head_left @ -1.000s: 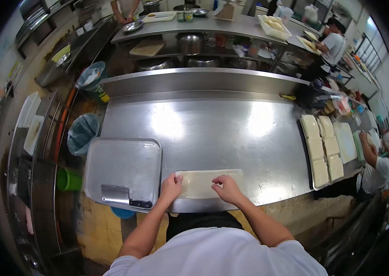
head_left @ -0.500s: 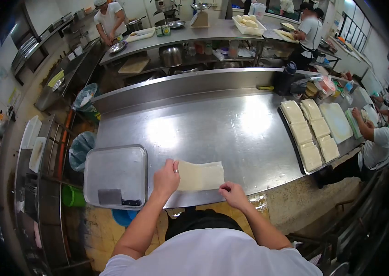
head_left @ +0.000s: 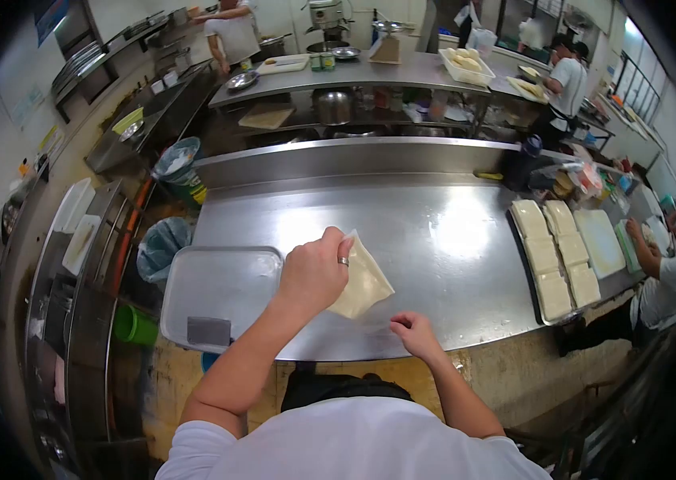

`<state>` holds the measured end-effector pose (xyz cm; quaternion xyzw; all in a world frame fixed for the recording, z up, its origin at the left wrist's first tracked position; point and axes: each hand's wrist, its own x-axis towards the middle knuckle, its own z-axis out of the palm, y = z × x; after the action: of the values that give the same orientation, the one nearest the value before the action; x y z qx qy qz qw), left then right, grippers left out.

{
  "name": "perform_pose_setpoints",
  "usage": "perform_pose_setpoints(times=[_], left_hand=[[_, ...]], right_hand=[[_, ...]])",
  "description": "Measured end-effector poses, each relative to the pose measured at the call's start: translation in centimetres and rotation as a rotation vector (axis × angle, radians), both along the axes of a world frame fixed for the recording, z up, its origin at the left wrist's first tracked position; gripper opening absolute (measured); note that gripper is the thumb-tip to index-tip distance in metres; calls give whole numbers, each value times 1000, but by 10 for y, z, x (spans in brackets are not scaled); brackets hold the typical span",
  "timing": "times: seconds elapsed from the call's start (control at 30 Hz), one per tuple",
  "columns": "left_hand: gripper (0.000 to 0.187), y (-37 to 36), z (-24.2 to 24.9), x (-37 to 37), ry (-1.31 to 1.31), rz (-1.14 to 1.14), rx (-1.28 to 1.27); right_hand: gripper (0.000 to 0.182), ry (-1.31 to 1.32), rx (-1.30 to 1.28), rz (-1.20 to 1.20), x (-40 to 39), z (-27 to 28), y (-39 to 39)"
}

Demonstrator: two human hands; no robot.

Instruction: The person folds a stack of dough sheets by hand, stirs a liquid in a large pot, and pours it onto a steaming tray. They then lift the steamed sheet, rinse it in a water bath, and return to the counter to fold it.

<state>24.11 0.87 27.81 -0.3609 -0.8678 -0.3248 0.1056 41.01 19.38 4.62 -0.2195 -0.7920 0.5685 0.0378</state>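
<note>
My left hand (head_left: pixel 316 272), with a ring on one finger, is raised above the steel table (head_left: pixel 402 232) and grips the top edge of a thin pale sheet of dough (head_left: pixel 366 280). The sheet hangs down from that hand, its lower corner near the table. My right hand (head_left: pixel 412 330) rests low near the table's front edge, just right of the sheet, fingers curled and holding nothing. A metal tray (head_left: pixel 226 288) lies left of my left hand with a flat scraper (head_left: pixel 208 330) on its near side.
A long tray of pale dough blocks (head_left: pixel 552 260) and a white board (head_left: pixel 600 242) lie at the table's right end, where a person (head_left: pixel 666 280) works. Bins (head_left: pixel 164 244) stand left of the table. Other people work at the far counters (head_left: pixel 354 72).
My left hand has lifted the dough sheet off the table and up to the left. My right hand has let go of it and stayed near the front edge.
</note>
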Motion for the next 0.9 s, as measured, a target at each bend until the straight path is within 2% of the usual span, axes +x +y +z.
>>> perform_pose_setpoints(times=[0.27, 0.37, 0.57, 0.67, 0.77, 0.9], left_hand=[[18, -145, 13, -86, 60, 186, -153], [20, -206, 15, -120, 82, 258, -238], [21, -297, -1, -186, 131, 291, -364], [21, -320, -13, -207, 83, 277, -388], [20, -326, -32, -218, 59, 201, -387], [20, -299, -71, -215, -70, 112, -389]], right_hand=[[28, -85, 46, 177, -102, 16, -96], [29, -98, 131, 280, -153, 51, -158], [30, -40, 93, 462, -245, 46, -266], [30, -41, 35, 490, -275, 63, -302], [29, -7, -106, 413, -290, 54, -315], [36, -104, -479, 188, -301, 25, -305]])
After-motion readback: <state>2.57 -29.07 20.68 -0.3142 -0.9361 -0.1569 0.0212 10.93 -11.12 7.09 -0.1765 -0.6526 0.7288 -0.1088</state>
